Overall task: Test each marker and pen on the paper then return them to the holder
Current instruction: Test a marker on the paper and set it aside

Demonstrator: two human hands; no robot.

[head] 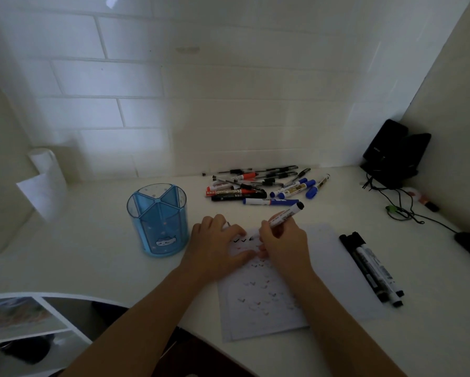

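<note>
At a white desk (92,254) under a tiled wall: right hand (281,247) clamped round a marker (287,214), fingers curled about the lower barrel. Black end of the marker tilted up and away to the right, tip down at the top of the paper (269,311), beside a short row of black ticks (239,240).

Left hand (217,242) spread palm-down, fingers apart and fairly straight, pressing the paper's upper left corner, just beside the right hand. Unclear whether anything small sits under those fingers.

Across the paper, further rows of small ticks, some dark, some reddish, faint in the dim light.

To the left of the hands, a blue holder (159,219), upright, split into compartments, with a small cartoon face low on its front.

Behind the paper, towards the wall, a loose pile (261,186) of pens and markers lying flat: red, black and blue caps, several thin black pens at the back.

At the paper's right edge, a few more markers (372,270) side by side, well apart from the pile.

Far left, a paper roll (48,183). In the right corner, a black device (391,151) with cables (400,205) trailing over the desk.
</note>
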